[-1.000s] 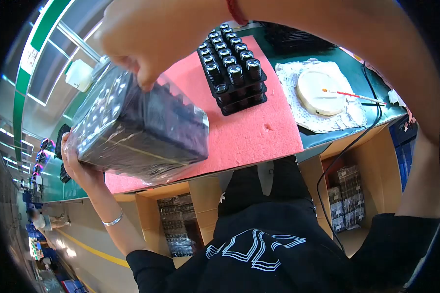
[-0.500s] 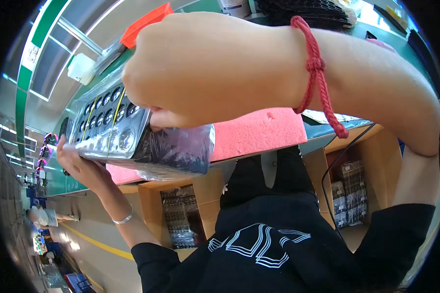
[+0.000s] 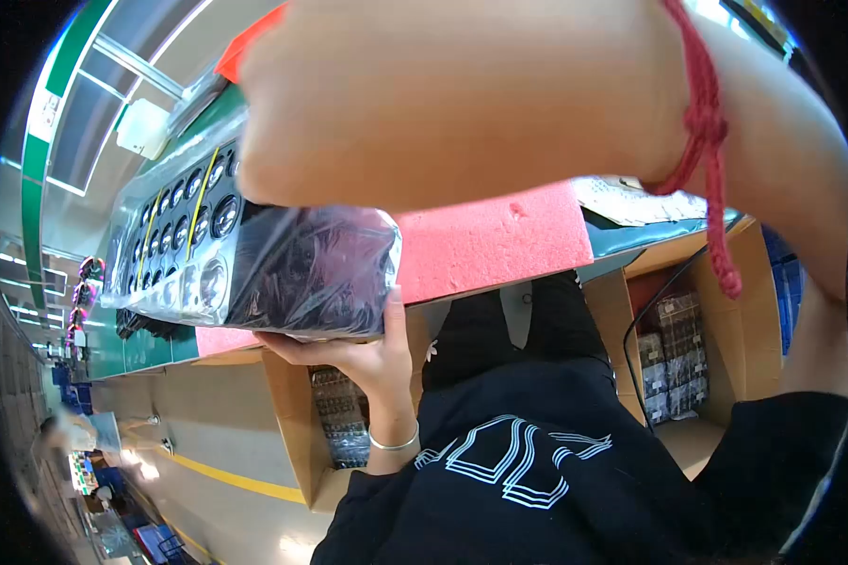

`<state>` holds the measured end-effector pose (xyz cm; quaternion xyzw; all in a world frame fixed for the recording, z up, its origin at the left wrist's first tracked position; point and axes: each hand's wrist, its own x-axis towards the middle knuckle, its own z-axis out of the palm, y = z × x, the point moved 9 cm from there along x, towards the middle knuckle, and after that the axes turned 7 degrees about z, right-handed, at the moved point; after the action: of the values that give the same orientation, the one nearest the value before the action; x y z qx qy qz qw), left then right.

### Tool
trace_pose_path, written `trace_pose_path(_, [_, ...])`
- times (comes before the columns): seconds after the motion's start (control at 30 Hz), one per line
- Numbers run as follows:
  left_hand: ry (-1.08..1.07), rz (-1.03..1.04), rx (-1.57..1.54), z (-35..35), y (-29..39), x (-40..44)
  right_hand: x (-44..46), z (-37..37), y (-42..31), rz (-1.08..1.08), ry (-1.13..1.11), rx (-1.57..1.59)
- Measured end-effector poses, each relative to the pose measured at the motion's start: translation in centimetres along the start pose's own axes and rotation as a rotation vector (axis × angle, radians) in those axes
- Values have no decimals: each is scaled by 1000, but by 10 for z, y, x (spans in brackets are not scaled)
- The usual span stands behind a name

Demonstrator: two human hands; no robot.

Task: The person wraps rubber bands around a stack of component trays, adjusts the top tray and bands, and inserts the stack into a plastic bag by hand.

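Note:
A block-shaped package [image 3: 316, 268] in clear plastic tilts above the bench's front edge, its face showing rows of round, shiny, lens-like parts on black with yellow bands across them. My left hand [image 3: 372, 353] grips its lower near edge, thumb up the side and fingers under the bottom. Close to the camera, my right hand [image 3: 424, 104] is curled like a fist over the package's top. Its fingertips are out of sight, so what they hold is hidden. A red cord bracelet rings the right wrist.
Pink foam [image 3: 499, 231] lies along the bench edge. Open cardboard boxes [image 3: 716, 330] below hold wrapped stacks. A black cable [image 3: 627, 353] hangs by the right box. An orange-red bin [image 3: 245, 47] and a white container [image 3: 144, 127] are at the back. Another person [image 3: 94, 431] is far left.
My left hand has gone from the package's left end to under its right corner. My right hand has come closer to the camera, and the package has shifted slightly left.

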<state>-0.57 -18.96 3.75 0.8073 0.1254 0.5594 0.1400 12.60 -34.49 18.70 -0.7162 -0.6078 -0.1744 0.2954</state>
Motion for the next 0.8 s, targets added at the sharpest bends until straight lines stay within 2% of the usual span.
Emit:
trace_pose_path(0.2, [58, 15, -142, 2, -6, 6, -79, -19, 37, 310, -52, -25])
trace_pose_path(0.33, [35, 37, -85, 1, -6, 10, -111, -25, 50, 439, -71, -36])
trace_pose_path(0.43, [34, 51, -178, -3, -9, 13, -115, -26, 52, 473, -69, -36])
trace_pose_path(0.53, [-54, -18, -106, -6, -19, 12, -107, -26, 50, 453, -52, -14])
trace_pose_path(0.6, [-63, -144, -239, -8, -35, 8, -92, -23, 44, 411, -33, 9])
trace_pose_path(0.63, [-53, -145, -239, -11, -39, 7, -81, -22, 40, 378, -16, 23])
trace_pose_path(0.73, [-74, -199, -314, -14, -51, 3, -39, -16, 16, 221, 62, 112])
trace_pose_path(0.8, [-30, -298, -470, -18, -60, -1, -5, -11, -8, 78, 136, 190])
